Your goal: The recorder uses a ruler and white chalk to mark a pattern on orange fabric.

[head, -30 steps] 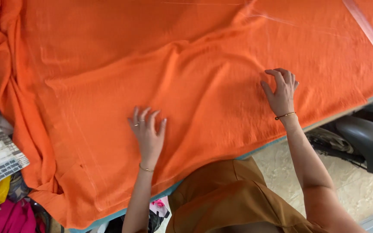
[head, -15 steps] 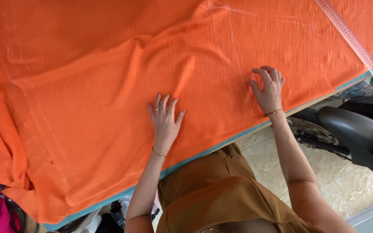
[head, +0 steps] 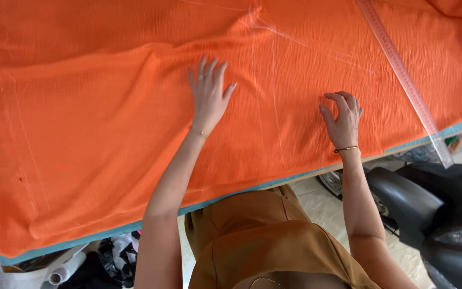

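Orange cloth [head: 108, 134] under spread left hand [head: 208, 96], curled right hand [head: 342, 119] near table edge [head: 413, 143].

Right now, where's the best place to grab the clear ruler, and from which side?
Probably by its near end, which sticks out past the table edge, so fingers can close over and under it. Come from the right, beside the right hand. The rest of the ruler lies flat on the orange cloth, offering little to pinch.
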